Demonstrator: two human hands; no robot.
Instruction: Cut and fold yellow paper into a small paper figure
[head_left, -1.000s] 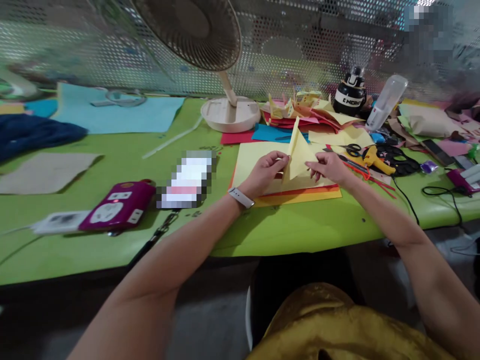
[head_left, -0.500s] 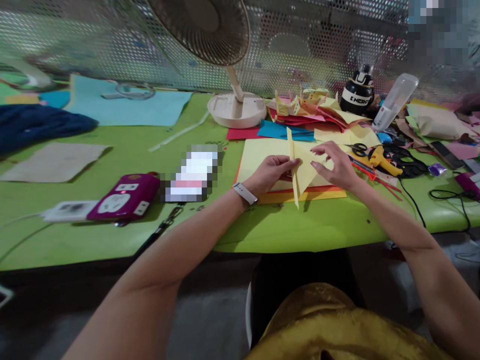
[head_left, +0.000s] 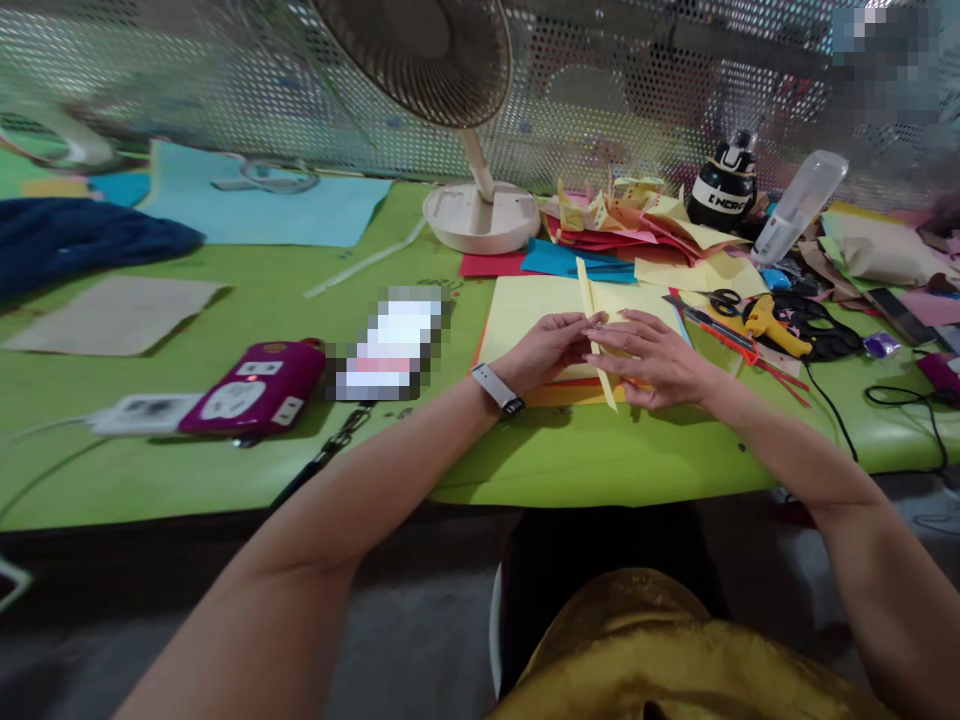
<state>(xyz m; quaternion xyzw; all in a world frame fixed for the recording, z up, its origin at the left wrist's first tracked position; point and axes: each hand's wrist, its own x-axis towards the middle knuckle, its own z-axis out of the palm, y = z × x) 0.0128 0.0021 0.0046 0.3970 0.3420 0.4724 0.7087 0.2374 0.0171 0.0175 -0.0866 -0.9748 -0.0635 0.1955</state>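
Note:
A thin tube of rolled yellow paper [head_left: 606,388] stands slanted between my hands, above a stack of paper sheets. My left hand [head_left: 551,348] pinches its middle from the left side, with a watch on the wrist. My right hand [head_left: 660,365] closes on the same roll from the right, its fingers lying across the paper and their tips close to the left hand. Under both hands lies a pale yellow sheet [head_left: 521,308], with orange sheets showing below its edge. Part of the roll's middle is hidden by the fingers.
To the right lie an orange cutter knife [head_left: 724,335], scissors [head_left: 726,302] and a yellow glue gun [head_left: 772,325] with a cord. Behind stand a fan [head_left: 480,220], paper scraps [head_left: 652,225] and a black bottle [head_left: 721,190]. A phone [head_left: 394,345] and purple power strip [head_left: 255,388] lie left.
My right hand has moved down and left onto the yellow paper. The loose flap seen right of the roll no longer shows. The view has shifted slightly.

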